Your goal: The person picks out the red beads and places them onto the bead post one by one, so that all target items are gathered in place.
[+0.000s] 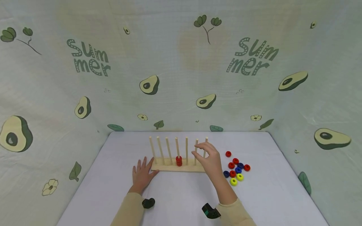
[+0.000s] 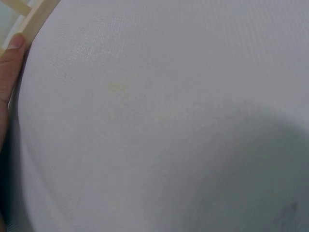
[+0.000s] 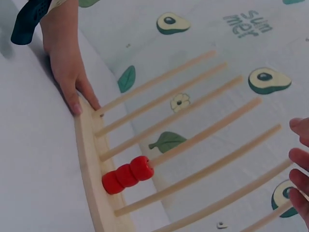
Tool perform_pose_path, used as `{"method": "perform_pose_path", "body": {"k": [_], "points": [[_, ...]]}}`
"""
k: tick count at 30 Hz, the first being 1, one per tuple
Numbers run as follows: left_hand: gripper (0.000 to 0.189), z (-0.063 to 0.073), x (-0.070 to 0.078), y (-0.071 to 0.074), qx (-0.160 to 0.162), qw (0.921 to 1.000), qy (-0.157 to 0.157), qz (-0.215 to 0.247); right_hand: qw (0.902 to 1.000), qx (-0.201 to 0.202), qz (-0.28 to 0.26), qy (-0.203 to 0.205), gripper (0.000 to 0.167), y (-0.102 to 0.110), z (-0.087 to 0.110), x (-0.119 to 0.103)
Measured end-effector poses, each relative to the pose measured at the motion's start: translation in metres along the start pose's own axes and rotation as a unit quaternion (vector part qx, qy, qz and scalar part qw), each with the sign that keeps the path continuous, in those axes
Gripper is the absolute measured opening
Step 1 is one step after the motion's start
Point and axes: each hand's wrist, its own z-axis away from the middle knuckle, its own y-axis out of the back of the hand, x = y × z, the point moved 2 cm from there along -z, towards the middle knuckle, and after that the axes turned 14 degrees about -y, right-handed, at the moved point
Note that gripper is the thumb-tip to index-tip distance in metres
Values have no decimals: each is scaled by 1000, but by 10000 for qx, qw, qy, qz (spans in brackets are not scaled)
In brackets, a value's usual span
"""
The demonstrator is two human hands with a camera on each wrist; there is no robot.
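Note:
A wooden base with several upright pegs (image 1: 177, 168) stands on the table. Three red beads (image 3: 128, 175) are stacked at the bottom of its middle peg (image 3: 207, 130). My left hand (image 1: 142, 175) rests at the base's left end, fingers spread and thumb along the front edge; only part of this hand shows in the left wrist view. Over the right-hand pegs hovers my right hand (image 1: 209, 158), thumb and index finger apart with no bead visible between them. In the right wrist view its fingertips (image 3: 299, 157) show at the right edge, near the peg tops.
Loose beads lie to the right of the base: red (image 1: 228, 154), dark blue (image 1: 226, 174), blue (image 1: 238, 170) and yellow (image 1: 233, 181). A cloth printed with avocados (image 1: 206, 101) hangs behind and at both sides of the white table (image 1: 181, 197).

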Motion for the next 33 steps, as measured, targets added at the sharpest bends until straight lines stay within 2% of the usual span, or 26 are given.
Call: {"method": "perform_pose_path", "body": {"k": [9, 13, 18, 25, 28, 33], "points": [[77, 3, 3, 5, 93, 9999, -6, 67, 9986, 127, -7, -505, 20, 8, 9, 23], [80, 5, 2, 4, 236, 9996, -106, 62, 9970, 170, 9, -750, 19, 12, 14, 33], [80, 3, -2, -1, 209, 9997, -100, 108, 9949, 244, 178, -963, 21, 17, 20, 44], [79, 3, -1, -2, 146, 9998, -71, 92, 9883, 374, 500, -1390, 23, 23, 29, 63], [80, 3, -1, -2, 163, 9998, -72, 119, 9865, 433, 554, -1480, 23, 27, 30, 71], [82, 4, -1, -2, 289, 9994, -119, 137, 9783, 464, 713, -1889, 24, 35, 33, 82]]}}
